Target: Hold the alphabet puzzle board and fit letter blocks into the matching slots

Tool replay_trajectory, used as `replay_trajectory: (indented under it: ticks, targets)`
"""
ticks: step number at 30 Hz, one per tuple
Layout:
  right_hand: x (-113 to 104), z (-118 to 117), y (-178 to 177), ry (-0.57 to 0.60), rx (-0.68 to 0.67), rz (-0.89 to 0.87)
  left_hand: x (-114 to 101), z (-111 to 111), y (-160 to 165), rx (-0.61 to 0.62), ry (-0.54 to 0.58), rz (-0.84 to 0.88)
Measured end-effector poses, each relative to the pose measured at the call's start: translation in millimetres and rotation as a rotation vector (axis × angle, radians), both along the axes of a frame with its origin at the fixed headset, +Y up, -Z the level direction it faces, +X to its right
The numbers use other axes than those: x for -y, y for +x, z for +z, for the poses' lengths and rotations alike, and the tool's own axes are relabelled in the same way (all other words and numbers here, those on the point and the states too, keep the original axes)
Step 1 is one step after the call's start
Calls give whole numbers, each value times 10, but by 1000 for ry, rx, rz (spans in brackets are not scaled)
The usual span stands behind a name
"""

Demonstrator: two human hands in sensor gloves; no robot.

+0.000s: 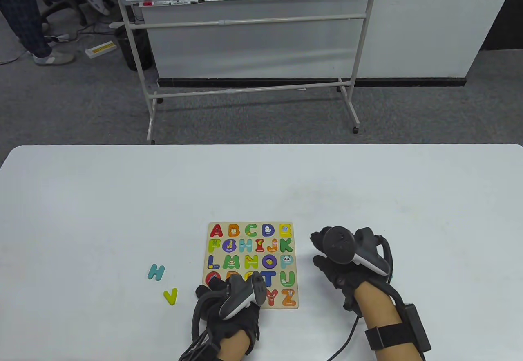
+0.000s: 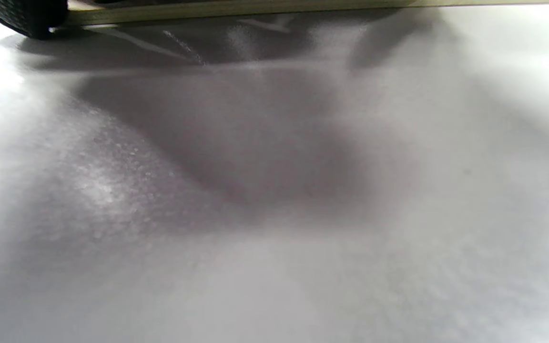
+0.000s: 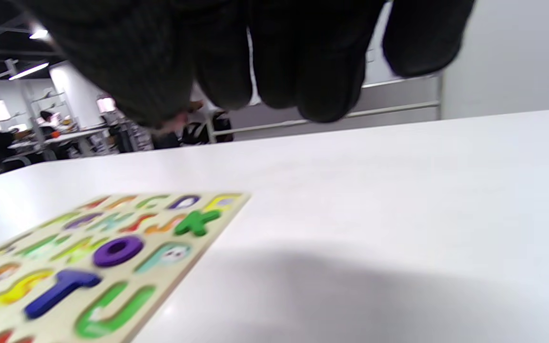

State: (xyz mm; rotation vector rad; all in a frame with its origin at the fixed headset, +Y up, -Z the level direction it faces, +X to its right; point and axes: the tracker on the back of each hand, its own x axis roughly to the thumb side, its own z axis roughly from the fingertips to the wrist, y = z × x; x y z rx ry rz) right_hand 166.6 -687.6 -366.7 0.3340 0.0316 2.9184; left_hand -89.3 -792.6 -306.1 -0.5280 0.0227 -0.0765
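Observation:
The alphabet puzzle board (image 1: 294, 283) lies flat on the white table, most slots filled with coloured letters. My left hand (image 1: 215, 286) rests on its near left corner; in the left wrist view a fingertip (image 2: 22, 16) touches the board's edge (image 2: 236, 7). My right hand (image 1: 323, 250) hovers just right of the board, apart from it, holding nothing; its fingers (image 3: 279, 62) hang above the table, with the board (image 3: 167, 281) at lower left. A teal letter H (image 1: 155, 272) and a yellow-green letter V (image 1: 170, 296) lie loose left of the board.
The white table (image 1: 122, 197) stretches wide around the board. Beyond its far edge stands a whiteboard on a wheeled frame (image 1: 249, 21). A cable runs from my right wrist (image 1: 347, 336) across the table's near edge.

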Motion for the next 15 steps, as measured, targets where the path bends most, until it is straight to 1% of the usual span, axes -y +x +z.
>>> replay_trajectory:
  ticks: [3, 5, 10, 15]
  targets:
    - [-16, -4, 231, -15, 93, 17, 0, -1, -1, 1, 1, -2]
    - [25, -7, 392, -54, 155, 31, 0, 0, -1, 2, 2, -3]
    - [280, 14, 743, -148, 271, 158, 0, 1, 1, 2, 2, -4]
    - [491, 46, 937, -205, 334, 194, 0, 2, 2, 2, 2, -6]
